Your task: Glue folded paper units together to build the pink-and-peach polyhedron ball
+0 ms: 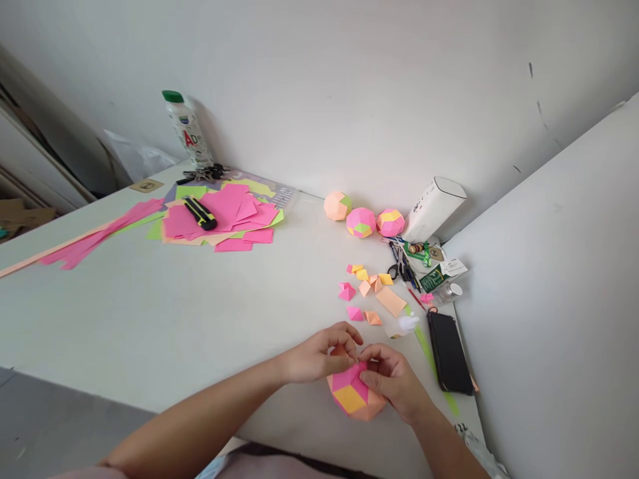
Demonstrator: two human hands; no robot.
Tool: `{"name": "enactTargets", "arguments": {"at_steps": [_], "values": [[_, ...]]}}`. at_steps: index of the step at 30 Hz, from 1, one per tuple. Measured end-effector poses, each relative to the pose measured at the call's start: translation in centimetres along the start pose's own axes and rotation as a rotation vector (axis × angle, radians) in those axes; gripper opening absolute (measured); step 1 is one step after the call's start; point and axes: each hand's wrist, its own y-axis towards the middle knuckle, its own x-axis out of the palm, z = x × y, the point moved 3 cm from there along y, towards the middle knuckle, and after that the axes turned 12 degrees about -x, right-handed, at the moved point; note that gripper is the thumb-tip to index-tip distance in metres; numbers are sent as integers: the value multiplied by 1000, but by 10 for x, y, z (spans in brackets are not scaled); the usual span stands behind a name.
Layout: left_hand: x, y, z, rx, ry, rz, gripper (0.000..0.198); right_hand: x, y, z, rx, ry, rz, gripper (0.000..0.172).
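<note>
1. At 10 o'clock from the ball in the hands, long paper strips (107,234), mostly pink, cross one another on the table (164,313).
2. At 11 o'clock, farther off, a white bottle (188,130) with a green cap stands near the wall (279,86); a bunch of keys (207,173) lies at its foot.
3. Also towards 11 o'clock, a black-and-yellow cutter (200,213) rests on a loose pile of coloured paper (227,206), pink uppermost.
4. The left hand (324,352) is at the ball's 11 o'clock side, fingers curled over its top, thumb and forefinger narrowly spaced; I cannot tell whether they pinch anything.
5. At 12 o'clock, three finished-looking faceted balls (361,222) sit together near the wall.
6. The paper ball (351,399), pink, orange and yellow, is at the table's near side, between both hands.
7. Small folded pieces (364,287) lie scattered at 12 o'clock, between it and the three balls.
8. The right hand (394,380) is at the ball's 3 o'clock side, thumb on a pink facet, thumb and fingers close together, holding the ball.
9. Towards 1 o'clock are scissors (399,261) and, beyond, a white box (433,209).
10. At 2 o'clock, a black phone (450,352) lies flat beside a green strip (424,344).
</note>
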Motion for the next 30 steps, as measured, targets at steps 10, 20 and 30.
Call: {"name": "enactTargets", "arguments": {"at_steps": [10,20,30], "values": [[-1,0,0,-5,0,3,3,2,0,-4,-59,-48,-19,18],[-1,0,-2,-7,-1,-13,5,3,-1,-9,-123,-182,5,9],[-1,1,-3,-3,17,-22,5,4,-2,-9,-162,-165,-20,7]]}}
